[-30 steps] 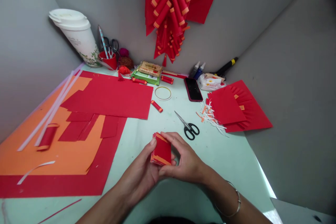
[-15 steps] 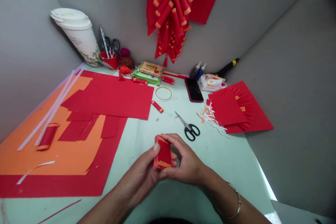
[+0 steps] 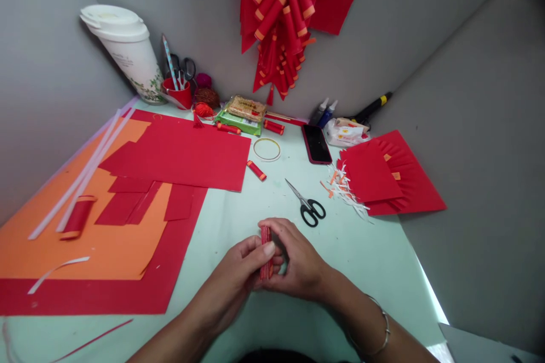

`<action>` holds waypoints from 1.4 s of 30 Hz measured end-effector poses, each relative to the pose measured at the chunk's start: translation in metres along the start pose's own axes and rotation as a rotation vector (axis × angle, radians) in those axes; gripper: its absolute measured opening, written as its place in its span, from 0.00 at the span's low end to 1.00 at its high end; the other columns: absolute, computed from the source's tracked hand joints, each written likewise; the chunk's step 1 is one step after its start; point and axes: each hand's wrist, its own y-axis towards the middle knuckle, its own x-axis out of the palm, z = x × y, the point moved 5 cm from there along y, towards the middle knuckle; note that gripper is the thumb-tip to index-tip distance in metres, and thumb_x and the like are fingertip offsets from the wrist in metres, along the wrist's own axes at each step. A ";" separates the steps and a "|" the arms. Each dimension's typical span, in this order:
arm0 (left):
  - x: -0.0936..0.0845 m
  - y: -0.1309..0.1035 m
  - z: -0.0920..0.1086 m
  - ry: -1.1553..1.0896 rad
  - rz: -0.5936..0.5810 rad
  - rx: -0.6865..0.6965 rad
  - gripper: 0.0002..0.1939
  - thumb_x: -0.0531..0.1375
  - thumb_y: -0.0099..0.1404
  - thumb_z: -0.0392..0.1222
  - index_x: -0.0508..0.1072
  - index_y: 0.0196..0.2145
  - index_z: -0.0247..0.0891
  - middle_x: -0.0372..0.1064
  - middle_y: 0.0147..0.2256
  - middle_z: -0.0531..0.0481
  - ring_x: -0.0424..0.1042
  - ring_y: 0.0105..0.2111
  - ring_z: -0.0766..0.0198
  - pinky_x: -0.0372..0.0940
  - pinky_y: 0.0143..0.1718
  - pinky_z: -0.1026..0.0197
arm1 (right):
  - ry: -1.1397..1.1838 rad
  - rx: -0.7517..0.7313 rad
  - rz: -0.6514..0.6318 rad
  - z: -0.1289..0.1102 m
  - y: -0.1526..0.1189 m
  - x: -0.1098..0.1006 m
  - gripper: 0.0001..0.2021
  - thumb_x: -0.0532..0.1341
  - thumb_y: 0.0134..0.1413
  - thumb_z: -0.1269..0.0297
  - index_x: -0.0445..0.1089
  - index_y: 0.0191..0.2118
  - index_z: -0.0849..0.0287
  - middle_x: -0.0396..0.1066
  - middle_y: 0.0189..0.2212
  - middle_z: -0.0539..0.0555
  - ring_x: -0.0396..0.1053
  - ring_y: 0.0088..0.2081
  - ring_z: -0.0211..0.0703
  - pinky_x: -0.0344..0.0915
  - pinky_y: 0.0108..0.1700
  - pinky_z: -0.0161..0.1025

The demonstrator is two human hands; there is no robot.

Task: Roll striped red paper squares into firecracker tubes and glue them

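A small stack of red paper pieces (image 3: 265, 238) is turned edge-on between my two hands. My left hand (image 3: 246, 265) is closed on it from the left, its thumb pressed on the layered edge. From the right, my right hand (image 3: 298, 261) grips the top and bottom ends, and a bracelet circles that wrist. Beyond the hands lie scissors (image 3: 309, 205) with black handles, blades pointing away to the upper left. A small red paper roll with orange ends (image 3: 256, 171) rests farther up the table.
Red paper sheets (image 3: 200, 153) and orange paper (image 3: 123, 255) cover the left side. A phone (image 3: 317, 144), a bangle (image 3: 267, 149) and folded red paper (image 3: 370, 176) with white scraps lie at the back and right. Red paper firecrackers (image 3: 293, 5) hang on the wall; a white cup (image 3: 128, 57) stands back left.
The stack has been turned from showing its flat red face with orange bands to showing its layered edge. My left thumb has shifted right across it. The view has moved slightly.
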 end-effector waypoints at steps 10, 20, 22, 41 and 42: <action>-0.001 0.002 0.000 -0.007 0.049 -0.034 0.13 0.70 0.59 0.48 0.75 0.33 0.37 0.77 0.33 0.45 0.76 0.37 0.55 0.66 0.43 0.55 | 0.019 0.007 0.020 0.002 0.000 0.001 0.39 0.74 0.45 0.53 0.58 0.60 0.54 0.68 0.52 0.60 0.68 0.52 0.54 0.67 0.54 0.51; 0.004 -0.004 0.004 -0.024 0.080 -0.092 0.17 0.70 0.58 0.52 0.77 0.36 0.36 0.77 0.34 0.44 0.76 0.38 0.55 0.67 0.43 0.56 | 0.129 0.025 -0.015 0.008 -0.006 0.006 0.57 0.75 0.42 0.45 0.43 0.71 0.52 0.60 0.61 0.65 0.63 0.60 0.59 0.65 0.60 0.55; 0.006 -0.005 0.004 -0.029 0.048 -0.084 0.19 0.70 0.57 0.53 0.77 0.39 0.36 0.78 0.36 0.43 0.76 0.39 0.54 0.66 0.44 0.55 | 0.162 0.075 -0.015 0.011 -0.007 0.008 0.55 0.75 0.40 0.44 0.47 0.70 0.52 0.62 0.59 0.64 0.66 0.57 0.58 0.68 0.57 0.53; 0.001 -0.005 0.004 0.108 0.152 -0.082 0.18 0.67 0.59 0.54 0.77 0.39 0.36 0.78 0.34 0.44 0.75 0.37 0.53 0.68 0.41 0.55 | 0.339 0.066 -0.048 0.011 -0.002 0.003 0.49 0.74 0.42 0.42 0.56 0.68 0.49 0.64 0.54 0.59 0.68 0.53 0.55 0.66 0.58 0.53; -0.001 -0.006 0.006 0.166 0.160 -0.061 0.18 0.65 0.60 0.53 0.77 0.41 0.38 0.78 0.35 0.45 0.75 0.40 0.51 0.68 0.43 0.55 | 0.333 0.082 -0.049 0.011 -0.003 0.004 0.47 0.73 0.44 0.43 0.57 0.67 0.49 0.65 0.54 0.59 0.68 0.53 0.54 0.66 0.58 0.52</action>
